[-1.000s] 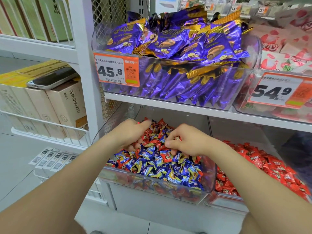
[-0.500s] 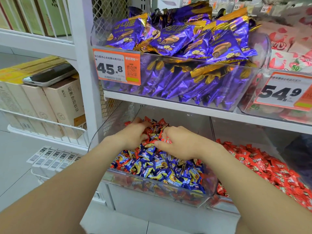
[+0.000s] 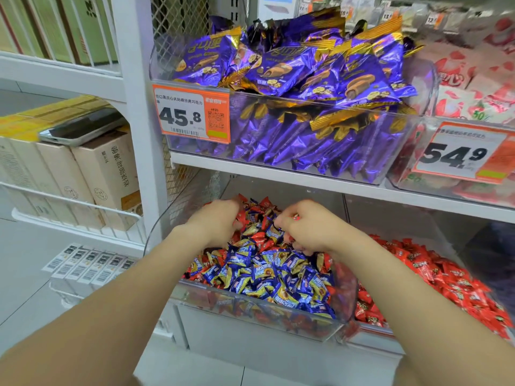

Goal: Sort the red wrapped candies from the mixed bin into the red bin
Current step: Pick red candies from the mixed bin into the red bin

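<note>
A white shelving unit [image 3: 139, 107] fills your view, with clear bins on two levels. At 12 o'clock on the upper shelf, the largest bin [image 3: 306, 101] is heaped with purple-and-gold packets [image 3: 281, 69] and carries an orange price tag [image 3: 192, 117] reading 45.8 on its front. At 2 o'clock beside it, a second bin [image 3: 418, 126] of pink-and-white packets [image 3: 473, 87] bears a tag [image 3: 462, 151] reading 54.9.

At 9 o'clock, beige boxes [image 3: 106, 174] stand upright behind a wire rail, with a phone [image 3: 83, 126] lying flat on top of them.

On the lower shelf, dead centre, is the mixed bin [image 3: 237, 307]. Blue-wrapped candies [image 3: 264, 274] crowd its front, and red wrapped candies [image 3: 257, 235] show among them and toward its back. Touching it at 3 o'clock is the red bin [image 3: 370, 334], which holds only a red pile [image 3: 446, 277] sloping up toward the right.

Both your hands are down in the mixed bin. Your left hand [image 3: 214, 222], at the pile's 10 o'clock, has its fingers curled down into the wrappers; it is blurred, and you cannot tell whether it grips anything. Your right hand [image 3: 312, 232], at the pile's 1 o'clock, is bunched, with a red wrapped candy [image 3: 296, 217] pinched at its fingertips.
</note>
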Available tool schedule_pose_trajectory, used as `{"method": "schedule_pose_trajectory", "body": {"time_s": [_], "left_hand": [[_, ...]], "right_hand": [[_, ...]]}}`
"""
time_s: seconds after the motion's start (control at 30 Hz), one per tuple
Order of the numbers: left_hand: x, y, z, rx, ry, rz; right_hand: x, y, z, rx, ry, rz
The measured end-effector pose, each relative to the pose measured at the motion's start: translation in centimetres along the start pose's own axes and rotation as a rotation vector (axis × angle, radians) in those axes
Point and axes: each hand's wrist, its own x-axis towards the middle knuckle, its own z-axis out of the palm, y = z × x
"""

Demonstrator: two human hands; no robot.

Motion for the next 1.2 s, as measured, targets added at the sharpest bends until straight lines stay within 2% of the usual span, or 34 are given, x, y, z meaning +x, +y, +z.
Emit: {"method": "schedule_pose_trajectory", "body": {"time_s": [0.1, 0.23, 0.33, 0.4, 0.43, 0.47, 0.57, 0.6, 0.67, 0.77, 0.83, 0.87, 1.0, 1.1, 1.2], "left_hand": [[-1.4, 0.8, -1.4, -0.177, 0.117, -0.042], [-4.3, 3.6, -1.6, -0.426, 0.107, -0.02], [-5.6, 6.9, -1.3, -0.622, 0.076, 0.039], [-5.9, 9.3, -1.3, -0.742, 0.053, 0.054], [-6.0, 10.4, -1.2, -0.766, 0.05, 0.073], [-6.1, 11.5, -1.2, -0.751, 0.067, 0.107], [-6.7, 14.4, -1.2, -0.588, 0.137, 0.273], [-6.9, 15.4, -1.2, -0.546, 0.143, 0.328], [-7.2, 17.4, -0.9, -0.494, 0.152, 0.407], [-6.7, 20.1, 0.0, -0.436, 0.174, 0.483], [-6.2, 21.7, 0.4, -0.37, 0.193, 0.519], [-5.9, 22.5, 0.6, -0.34, 0.198, 0.531], [-4.7, 25.4, 1.2, -0.215, 0.192, 0.553], [-3.4, 27.2, 1.9, -0.127, 0.096, 0.465], [-1.4, 28.6, 3.1, -0.16, 0.015, 0.395]], "right_hand": [[-1.3, 0.7, -0.4, 0.228, -0.005, 0.102], [-4.0, 0.5, -1.1, 0.404, -0.005, 0.061], [-5.9, 1.1, -2.1, 0.778, -0.149, 0.184], [-7.2, 2.0, -3.0, 0.981, -0.174, 0.221], [-7.9, 2.9, -3.5, 0.954, -0.109, 0.211], [-8.5, 4.0, -4.0, 0.805, 0.006, 0.174], [-9.8, 8.3, -5.9, 0.028, 0.397, 0.028], [-9.8, 9.9, -6.7, -0.058, 0.42, 0.006], [-10.1, 12.9, -7.8, -0.07, 0.292, 0.037], [-10.6, 17.6, -8.7, -0.419, -0.003, 0.055], [-10.9, 19.6, -8.8, -0.47, -0.122, 0.016], [-10.7, 20.7, -8.9, -0.488, -0.121, 0.01], [-9.3, 23.3, -10.0, -0.662, 0.022, 0.196], [-8.4, 24.6, -10.9, -0.612, 0.098, 0.28], [-8.5, 25.3, -12.5, -0.41, 0.131, 0.106]]}}
